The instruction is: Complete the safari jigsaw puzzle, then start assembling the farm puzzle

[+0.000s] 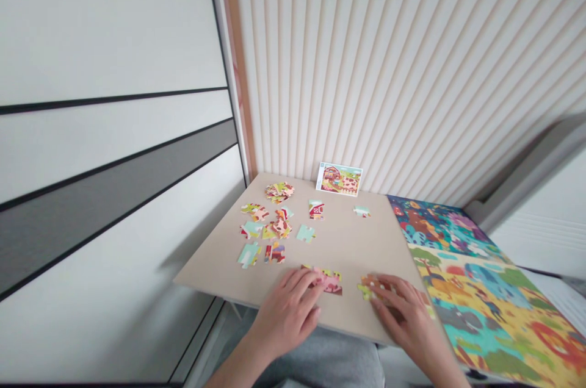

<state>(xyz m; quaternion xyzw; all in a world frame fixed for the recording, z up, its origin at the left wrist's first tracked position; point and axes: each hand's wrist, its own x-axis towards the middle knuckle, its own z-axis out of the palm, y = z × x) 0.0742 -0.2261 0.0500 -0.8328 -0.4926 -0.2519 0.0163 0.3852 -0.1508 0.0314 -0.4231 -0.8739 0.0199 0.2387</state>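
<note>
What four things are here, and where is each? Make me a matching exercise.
1. Left hand
2. Picture card
3. Round pile of puzzle pieces
4. Elephant picture

A. Far left corner of the table
B. Table's right side
C. At the pink pieces near the front edge
D. Before the pleated panel

Pairs: 1-C, 2-D, 3-A, 4-B

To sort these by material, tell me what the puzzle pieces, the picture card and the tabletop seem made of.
Puzzle pieces: probably cardboard, printed finish; flat, interlocking shapes with coloured artwork.
Picture card: likely stiff paper, printed; it stands thin and flat.
Tabletop: perhaps laminated board, matte; plain, even beige without sharp reflections, core unclear.
</note>
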